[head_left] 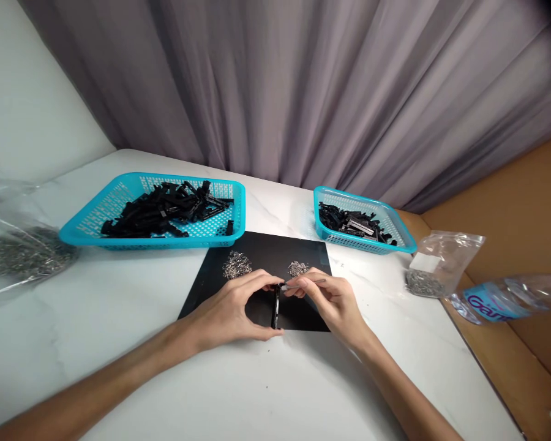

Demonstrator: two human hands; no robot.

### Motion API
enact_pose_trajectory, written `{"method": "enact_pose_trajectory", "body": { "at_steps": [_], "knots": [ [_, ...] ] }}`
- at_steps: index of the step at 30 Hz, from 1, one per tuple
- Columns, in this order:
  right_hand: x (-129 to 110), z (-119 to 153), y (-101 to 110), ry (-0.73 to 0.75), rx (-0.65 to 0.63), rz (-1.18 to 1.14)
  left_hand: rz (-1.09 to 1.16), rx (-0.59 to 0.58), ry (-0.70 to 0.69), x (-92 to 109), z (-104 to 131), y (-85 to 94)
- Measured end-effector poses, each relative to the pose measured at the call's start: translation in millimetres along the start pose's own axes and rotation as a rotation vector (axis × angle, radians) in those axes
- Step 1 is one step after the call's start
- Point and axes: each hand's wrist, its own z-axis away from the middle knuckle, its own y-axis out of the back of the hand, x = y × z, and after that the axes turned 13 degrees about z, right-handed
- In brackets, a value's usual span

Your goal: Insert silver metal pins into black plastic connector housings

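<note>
My left hand [239, 306] holds a narrow black plastic part [276, 309] upright between thumb and fingers, over the front of a black mat [257, 245]. Pinched in my right hand [330, 300] is a thin metal tool [319, 280], whose tip is at the top end of the black part. On the mat behind my hands lie two piles of tiny metal pieces, a larger left pile [237, 264] and a smaller right pile [298, 268]. What the tool's tip touches is too small to tell.
A blue basket [174, 243] of black parts stands at the back left, a smaller blue basket [371, 246] at the back right. Bags of metal pieces lie at the far left [27, 254] and right [425, 283]. Beyond the right bag lies a plastic bottle [500, 300].
</note>
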Motion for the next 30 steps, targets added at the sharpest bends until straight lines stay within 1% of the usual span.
{"method": "enact_pose_trajectory", "body": {
  "at_steps": [3, 8, 10, 11, 13, 14, 15, 16, 17, 19, 21, 23, 26, 28, 30],
  "knots": [
    [-2.2, 0.6, -1.6, 0.009, -0.035, 0.027, -0.006, -0.010, -0.033, -0.2, 1.8, -0.2],
    [-3.6, 1.5, -3.3, 0.034, -0.042, 0.057, -0.013, 0.012, -0.051, -0.8, 1.6, -2.7],
    [-3.7, 1.2, -2.9, 0.040, -0.026, 0.087, -0.020, 0.019, -0.055, -1.3, -0.6, -1.9],
    [-3.9, 0.8, -2.9, 0.051, 0.015, 0.115, -0.025, 0.036, -0.066, -1.6, -2.1, -0.1],
    [-4.2, -0.1, -4.6, 0.077, 0.175, 0.178, -0.033, 0.110, -0.099, -2.3, -5.8, 7.0],
    [-4.3, -0.5, -7.2, 0.083, 0.258, 0.202, -0.032, 0.167, -0.113, -2.7, -7.8, 12.2],
    [-4.4, -0.7, -11.2, 0.093, 0.315, 0.220, -0.026, 0.232, -0.117, -3.1, -9.8, 18.2],
    [-4.4, -0.5, -16.7, 0.101, 0.322, 0.237, -0.013, 0.306, -0.113, -3.5, -11.6, 24.6],
    [-4.6, 0.0, -23.6, 0.113, 0.277, 0.261, -0.007, 0.371, -0.088, -3.8, -13.3, 30.8],
    [-5.5, 1.9, -39.4, 0.159, 0.060, 0.374, -0.022, 0.476, -0.040, -4.4, -16.1, 41.0],
    [-7.5, 4.0, -54.2, 0.211, -0.134, 0.542, -0.070, 0.531, -0.011, -4.8, -17.8, 46.4],
    [-9.8, 5.4, -64.3, 0.264, -0.230, 0.694, -0.119, 0.546, -0.008, -5.5, -18.3, 46.8],
    [-9.7, 5.9, -70.3, 0.314, -0.258, 0.811, -0.175, 0.508, -0.019, -8.0, -16.9, 41.6],
    [-6.0, 5.7, -70.7, 0.308, -0.212, 0.799, -0.213, 0.462, -0.037, -10.4, -15.2, 37.7],
    [-0.5, 4.9, -69.4, 0.285, -0.134, 0.768, -0.231, 0.408, -0.060, -12.9, -13.6, 35.1]
  ]
}}
